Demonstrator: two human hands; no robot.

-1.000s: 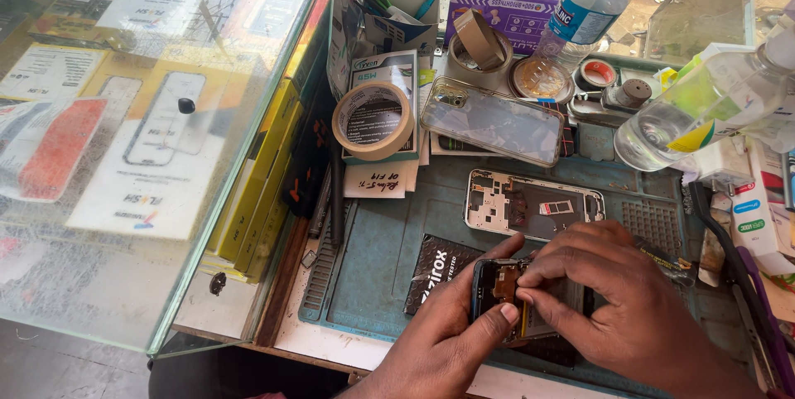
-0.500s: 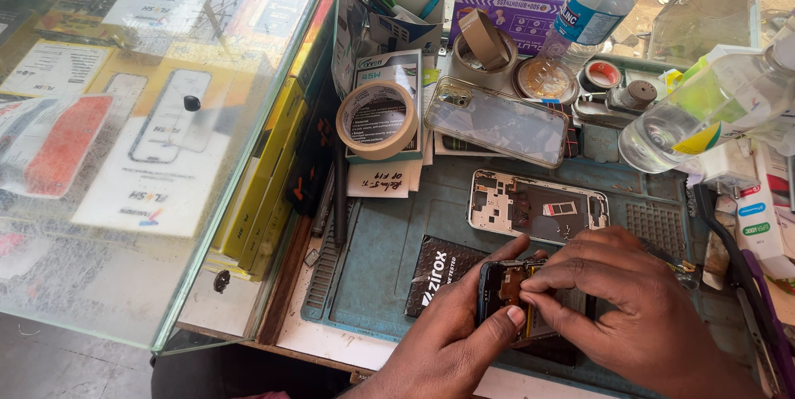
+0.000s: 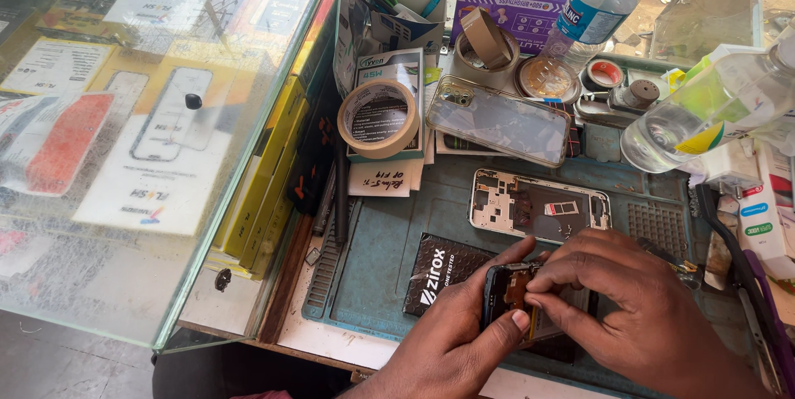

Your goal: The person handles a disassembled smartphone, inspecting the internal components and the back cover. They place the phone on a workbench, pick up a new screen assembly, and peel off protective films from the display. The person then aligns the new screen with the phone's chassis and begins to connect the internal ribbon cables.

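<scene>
Holding the opened phone (image 3: 520, 304) low in the frame, right of centre, we have both hands closed on it: our left hand (image 3: 451, 341) pinches its left edge with the thumb across the lower corner, and our right hand (image 3: 617, 300) covers its right half, fingertips pressed down onto the exposed inside. As we judge it, the main risk is a slip. The body is lifted a little off the blue repair mat (image 3: 389, 233) and braced only by fingers, so too hard a press could bend a thin part or tear a flex cable; we cannot see what lies under the right fingers. A dropped small piece could also vanish into the clutter around the mat.

We see a dark frame with coppery-brown internals, its back removed. Just above it lies a silver phone midframe (image 3: 538, 204), and touching its left side a black card packet (image 3: 439, 271).
</scene>
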